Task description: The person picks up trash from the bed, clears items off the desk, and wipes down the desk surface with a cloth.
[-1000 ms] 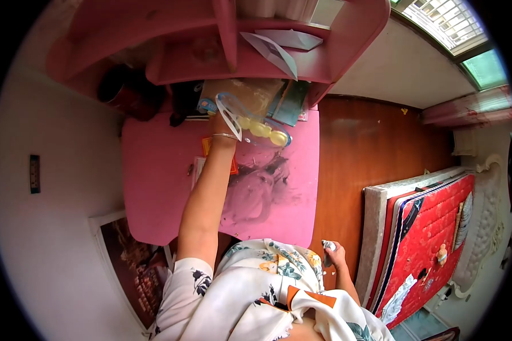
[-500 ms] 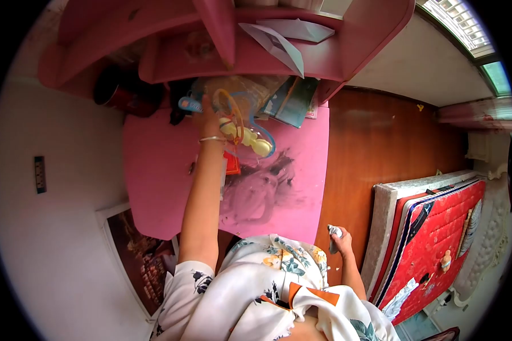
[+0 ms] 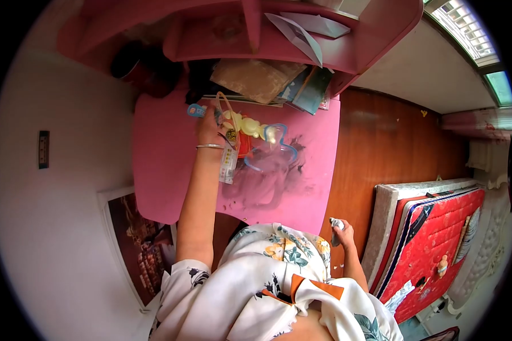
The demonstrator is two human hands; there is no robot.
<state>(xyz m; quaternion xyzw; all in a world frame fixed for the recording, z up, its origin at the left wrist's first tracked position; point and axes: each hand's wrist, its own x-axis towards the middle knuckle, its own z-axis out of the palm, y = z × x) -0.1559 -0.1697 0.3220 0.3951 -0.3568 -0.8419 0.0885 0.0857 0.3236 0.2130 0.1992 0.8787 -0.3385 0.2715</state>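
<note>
Two hands are busy in different places: the left hand (image 3: 209, 129), reaching over the pink desk (image 3: 165, 153), is closed around a bundle (image 3: 231, 120), while the right hand (image 3: 344, 234) hangs low beside the desk edge, its fingers curled about a crumpled greyish wad (image 3: 337, 225), cloth or paper, I cannot tell which. From the left hand show a blue-ended piece (image 3: 195, 110) on one side and, on the other, an orange loop (image 3: 226, 102), yellow rounded pieces (image 3: 249, 126) and a clear, blue-rimmed piece (image 3: 293, 150); whether these last rest on the desk is unclear. Gathering them in one grasp probably keeps loose, light things together, and holding the wad low likely keeps it out of the way. A printed packet (image 3: 227, 170) lies by the wrist, near a red card (image 3: 244, 145). Beyond, books (image 3: 310, 94) and a brown package (image 3: 253, 79) sit under the pink shelf (image 3: 210, 51), pushed back, perhaps to leave the front of the desk, with its dark smudge (image 3: 273, 170), within easy reach
</note>
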